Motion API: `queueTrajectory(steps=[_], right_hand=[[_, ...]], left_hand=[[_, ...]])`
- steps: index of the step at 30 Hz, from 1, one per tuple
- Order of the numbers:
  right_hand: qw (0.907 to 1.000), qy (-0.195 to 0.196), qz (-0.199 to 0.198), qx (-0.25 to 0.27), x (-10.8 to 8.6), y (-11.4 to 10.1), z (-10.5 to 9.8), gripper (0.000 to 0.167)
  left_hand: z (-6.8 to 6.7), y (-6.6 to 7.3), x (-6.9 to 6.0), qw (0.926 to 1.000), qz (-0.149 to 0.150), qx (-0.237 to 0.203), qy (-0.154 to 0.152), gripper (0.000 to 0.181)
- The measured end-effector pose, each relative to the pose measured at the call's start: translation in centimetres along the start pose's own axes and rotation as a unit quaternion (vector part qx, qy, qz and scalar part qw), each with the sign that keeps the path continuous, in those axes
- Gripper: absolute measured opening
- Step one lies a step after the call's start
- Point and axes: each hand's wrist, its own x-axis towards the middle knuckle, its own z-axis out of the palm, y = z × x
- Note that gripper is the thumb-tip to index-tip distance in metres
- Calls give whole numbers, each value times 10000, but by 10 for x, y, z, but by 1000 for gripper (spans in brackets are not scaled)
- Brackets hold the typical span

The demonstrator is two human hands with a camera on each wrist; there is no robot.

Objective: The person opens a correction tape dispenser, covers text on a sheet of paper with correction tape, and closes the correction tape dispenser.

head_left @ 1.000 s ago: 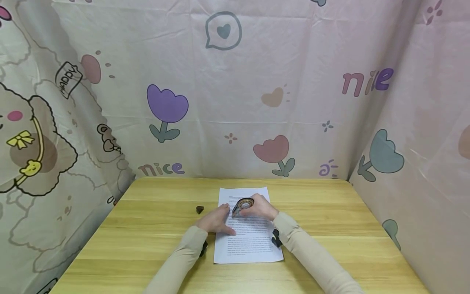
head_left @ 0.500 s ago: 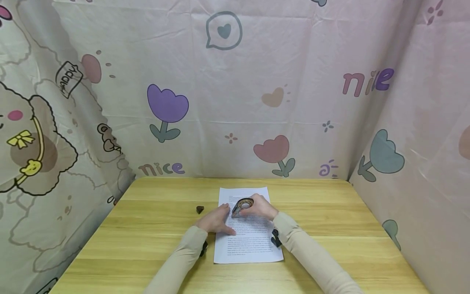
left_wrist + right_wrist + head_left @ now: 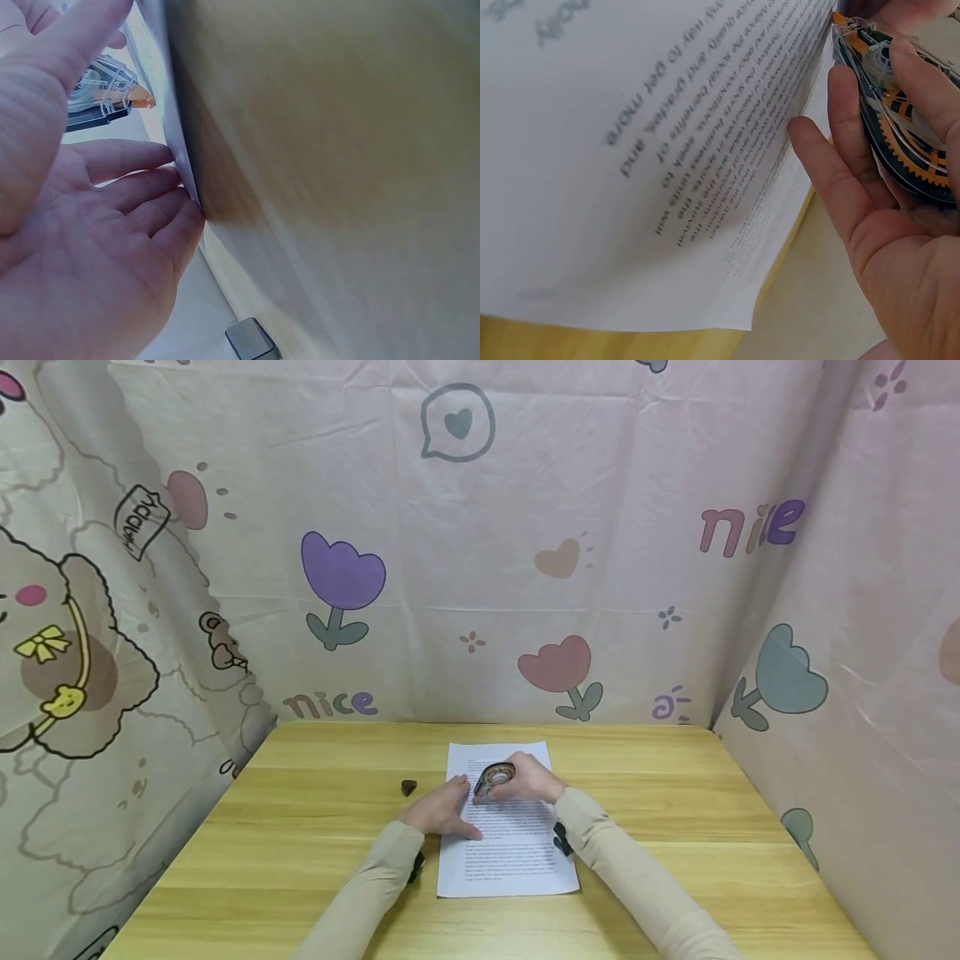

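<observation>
A printed sheet of paper (image 3: 510,864) lies on the table. My right hand (image 3: 531,778) grips a correction tape (image 3: 492,777) between thumb and fingers, its tip down at the upper part of the printed text. In the right wrist view the correction tape (image 3: 911,150) shows a clear case with orange gears. My left hand (image 3: 437,808) rests on the sheet's left edge, fingers extended and thumb spread. The left wrist view has the tape's orange tip (image 3: 141,97) close to the paper, beyond the left thumb; whether it touches is unclear.
A small dark cap-like piece (image 3: 408,787) lies on the wooden table (image 3: 315,827), left of the paper. Printed curtains (image 3: 450,568) stand behind the table and at both sides. A black device is strapped under each wrist.
My right hand and the correction tape have shifted very slightly left and tilted a little. The left hand, the paper and the dark piece stay where they were.
</observation>
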Motion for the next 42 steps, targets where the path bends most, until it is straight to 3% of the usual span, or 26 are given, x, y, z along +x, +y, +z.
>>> queueTrajectory(steps=[8, 42], right_hand=[[10000, -97, -19, -3, 1, -5, -4, 26], [9993, -226, 233, -199, -1, -2, -10, 29]], left_hand=[[-1, 2, -1, 9999, 117, 56, 37, 99], [1, -1, 1, 10000, 42, 38, 6, 101]])
